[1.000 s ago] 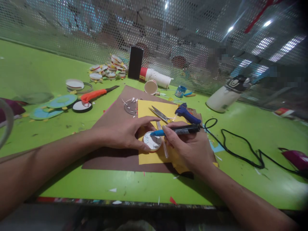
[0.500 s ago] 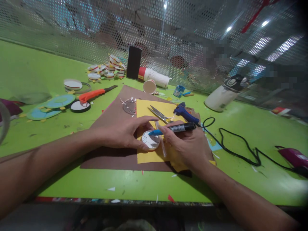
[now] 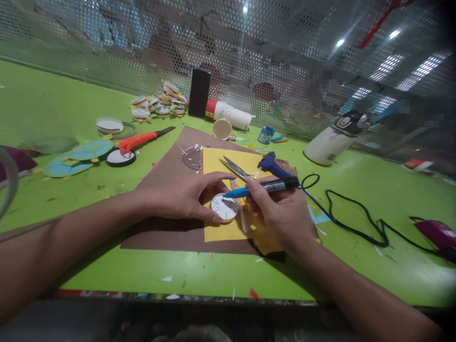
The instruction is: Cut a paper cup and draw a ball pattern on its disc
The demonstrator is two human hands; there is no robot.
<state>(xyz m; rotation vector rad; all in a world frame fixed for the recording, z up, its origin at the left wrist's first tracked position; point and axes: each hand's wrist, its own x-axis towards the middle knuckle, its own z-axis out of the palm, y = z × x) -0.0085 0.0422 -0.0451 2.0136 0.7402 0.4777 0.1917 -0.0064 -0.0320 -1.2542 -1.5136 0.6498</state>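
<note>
My left hand (image 3: 192, 197) curls around a small round white disc (image 3: 225, 212), holding its edge between thumb and fingers. Black lines and dots are drawn on the disc's face. In my right hand (image 3: 281, 209) is a marker (image 3: 245, 191) with a blue front part and a black rear end; its tip is at the disc's upper part. Under both lies a yellow sheet (image 3: 213, 232) on brown card (image 3: 160, 235). Scissors (image 3: 235, 167) rest on the yellow sheet beyond my hands, and a clear stick (image 3: 243, 219) lies beside the disc.
A blue glue gun (image 3: 272, 164) with a black cord lies right of the scissors. An orange-handled cutter (image 3: 140, 140) and blue paper rings (image 3: 90, 149) are at left. Farther back stand a dark phone (image 3: 199, 92), stacked paper cups (image 3: 231, 115), a blue jar (image 3: 266, 135) and a white bottle (image 3: 327, 145).
My right hand has shifted slightly right and its grip on the marker has changed, with the marker's rear end farther right. My left hand keeps holding the disc in place.
</note>
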